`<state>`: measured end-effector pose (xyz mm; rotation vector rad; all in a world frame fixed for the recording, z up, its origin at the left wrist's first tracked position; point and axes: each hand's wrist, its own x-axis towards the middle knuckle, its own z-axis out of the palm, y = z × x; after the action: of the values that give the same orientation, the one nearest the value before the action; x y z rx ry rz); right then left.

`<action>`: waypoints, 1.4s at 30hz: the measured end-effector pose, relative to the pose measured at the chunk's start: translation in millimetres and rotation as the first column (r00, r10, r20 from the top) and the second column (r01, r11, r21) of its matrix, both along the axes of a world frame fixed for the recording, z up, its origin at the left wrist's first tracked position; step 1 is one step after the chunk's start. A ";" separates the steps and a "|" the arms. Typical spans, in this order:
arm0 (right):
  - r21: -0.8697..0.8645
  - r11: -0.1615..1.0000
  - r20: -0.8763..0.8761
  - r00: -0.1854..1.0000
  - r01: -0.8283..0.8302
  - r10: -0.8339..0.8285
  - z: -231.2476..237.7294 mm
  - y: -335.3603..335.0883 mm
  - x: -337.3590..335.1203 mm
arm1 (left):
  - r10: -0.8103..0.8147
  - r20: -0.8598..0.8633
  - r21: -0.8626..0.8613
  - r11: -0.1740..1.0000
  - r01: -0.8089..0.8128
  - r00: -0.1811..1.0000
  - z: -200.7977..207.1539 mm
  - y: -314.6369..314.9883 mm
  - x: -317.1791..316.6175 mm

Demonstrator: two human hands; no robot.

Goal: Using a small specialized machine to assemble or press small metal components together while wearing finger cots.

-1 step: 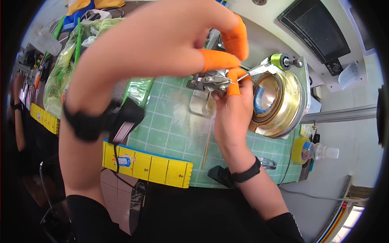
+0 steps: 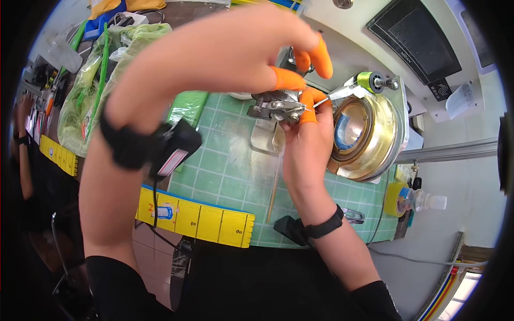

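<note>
My left hand (image 2: pixel 300 67), raised over the bench, wears orange finger cots. Its thumb and fingertips are apart, with nothing visible between them. Below it a small metal clamp (image 2: pixel 278 109) with narrow jaws juts toward my right hand (image 2: pixel 310 139). My right hand is closed at the jaw tip, with an orange cot on its index finger, around a slim silver rod (image 2: pixel 321 101). Beyond the rod's end sits a spool of yellow-green thread (image 2: pixel 367 82) with black ends. Whether the rod joins the spool I cannot tell.
A brass-coloured round housing (image 2: pixel 369 139) stands right of my right hand. The green gridded mat (image 2: pixel 225 155) bears a thin wooden stick (image 2: pixel 273 192) and a yellow ruler strip (image 2: pixel 209 222). A plastic bag (image 2: pixel 80 107) lies left; a yellow bottle (image 2: pixel 397 198) stands right.
My left hand has shifted slightly and its fingertips have spread from close together to apart. My left wrist has moved a little right and up. My right hand and the clamp stay put.
</note>
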<state>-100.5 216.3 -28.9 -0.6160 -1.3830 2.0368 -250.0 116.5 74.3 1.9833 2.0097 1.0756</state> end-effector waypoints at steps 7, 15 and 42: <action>-0.073 0.996 0.055 0.997 -0.048 0.052 6.7 -0.5 13.6 | -0.044 -0.186 0.133 0.989 0.070 0.981 -21.2 30.9 0.2; 0.305 0.642 0.528 0.686 -0.703 0.500 25.3 6.6 139.3 | 0.167 -0.032 -0.100 0.980 -0.170 0.985 -43.0 -78.2 150.4; 0.775 0.317 0.546 0.832 -0.547 0.101 24.1 5.9 130.9 | 0.250 0.649 0.189 0.862 -0.470 0.718 -108.1 -67.5 184.1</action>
<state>30.4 222.2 -4.8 -0.2025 -2.7738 0.9817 -65.9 49.0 -33.8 1.0820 1.9516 1.9682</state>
